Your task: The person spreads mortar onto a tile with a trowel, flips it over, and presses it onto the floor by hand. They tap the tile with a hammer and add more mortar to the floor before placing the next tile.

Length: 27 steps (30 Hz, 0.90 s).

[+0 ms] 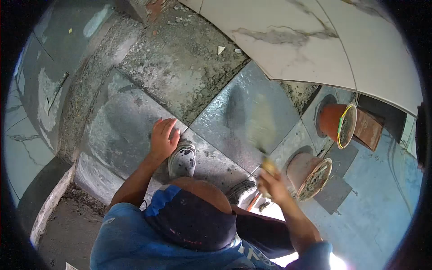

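My left hand (163, 141) rests with fingers stretched out on a grey floor tile (118, 105), near its corner and just beyond the tip of a spattered shoe (183, 160). In my right hand (273, 183) is a yellow-handled tool (268, 165). Its pale, tapering head is smeared by motion over a dark grey, shiny tile (234, 112), so I cannot tell its exact kind. A bent knee in dark blue cloth (193, 220) sits between my two arms and hides part of the floor.
Rough mortar (166, 58) lies beyond the tiles. White veined slabs (310, 45) cover the upper right. Two buckets stand to the right: a pale one (302, 173) and a reddish one (330, 119) with a yellow-green wire on its rim. Grey tile pieces (334, 194) lie beside them.
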Tool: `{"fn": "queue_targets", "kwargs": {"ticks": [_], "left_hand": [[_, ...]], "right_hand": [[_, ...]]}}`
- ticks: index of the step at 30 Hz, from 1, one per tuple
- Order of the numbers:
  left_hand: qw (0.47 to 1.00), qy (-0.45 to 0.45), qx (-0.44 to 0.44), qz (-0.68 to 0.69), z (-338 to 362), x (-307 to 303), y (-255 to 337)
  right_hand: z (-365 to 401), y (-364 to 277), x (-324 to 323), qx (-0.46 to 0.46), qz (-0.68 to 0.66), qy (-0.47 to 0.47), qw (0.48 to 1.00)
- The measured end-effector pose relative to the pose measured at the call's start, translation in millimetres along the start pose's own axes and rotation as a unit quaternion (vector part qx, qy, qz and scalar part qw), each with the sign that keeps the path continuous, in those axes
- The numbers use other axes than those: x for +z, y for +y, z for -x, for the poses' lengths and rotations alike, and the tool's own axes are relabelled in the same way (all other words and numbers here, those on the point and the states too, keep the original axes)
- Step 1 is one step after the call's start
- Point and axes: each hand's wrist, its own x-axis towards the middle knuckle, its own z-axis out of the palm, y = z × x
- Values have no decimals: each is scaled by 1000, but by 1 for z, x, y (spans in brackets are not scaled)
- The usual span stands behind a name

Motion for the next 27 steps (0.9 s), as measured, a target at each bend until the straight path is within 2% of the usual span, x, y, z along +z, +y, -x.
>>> {"fn": "queue_targets", "kwargs": {"ticks": [1, 2, 4, 6, 8, 9, 10, 12, 13, 14, 18, 20, 21, 22, 24, 25, 26, 27], "left_hand": [[1000, 8, -15, -5, 3, -5, -1], [999, 17, -29, -10, 5, -9, -3], [998, 20, -65, -14, 16, -19, -6], [995, 24, -93, -15, 17, -28, -3], [979, 4, -187, 85, 10, -37, 5], [979, 5, -184, 86, 5, -36, 2], [979, 12, -176, 102, 2, -35, 0], [978, 17, -170, 118, -2, -35, -3], [973, 20, -193, 122, -5, -35, -3], [968, 25, -215, 127, -8, -33, -4], [967, 24, -204, 148, -8, -24, -8], [968, 17, -194, 158, -6, -20, -8], [967, 19, -199, 157, -4, -20, -8], [967, 17, -201, 155, -4, -22, -8], [967, 14, -196, 159, -6, -25, -7], [969, 20, -198, 150, -7, -28, -6], [970, 25, -193, 144, -10, -28, -5], [973, 31, -180, 138, -10, -29, -6]], "right_hand": [[-19, -2, 40, 21, -47, -31, 998], [-40, 9, 71, -1, -130, -92, 987], [-58, 9, 141, -46, -70, -104, 991], [-81, 17, 192, -109, 38, -54, 992], [-91, 18, 226, -125, 7, -29, 992], [-96, 14, 234, -145, -18, -9, 989], [-99, 13, 236, -147, -19, -8, 989], [-103, 15, 239, -230, -64, 14, 971], [-105, 12, 235, -245, -36, 30, 968], [-109, 7, 229, -247, -36, 31, 968], [-124, -17, 194, -232, 51, -6, 971], [-135, -17, 183, -352, 268, 80, 893], [-124, -31, 185, -391, 303, 112, 862], [-122, -39, 182, -390, 307, 109, 861], [-120, -56, 170, -410, 388, 109, 818], [-124, -58, 164, -394, 360, 85, 841], [-123, -64, 160, -397, 357, 101, 839], [-118, -69, 157, -369, 360, 77, 854]]}}
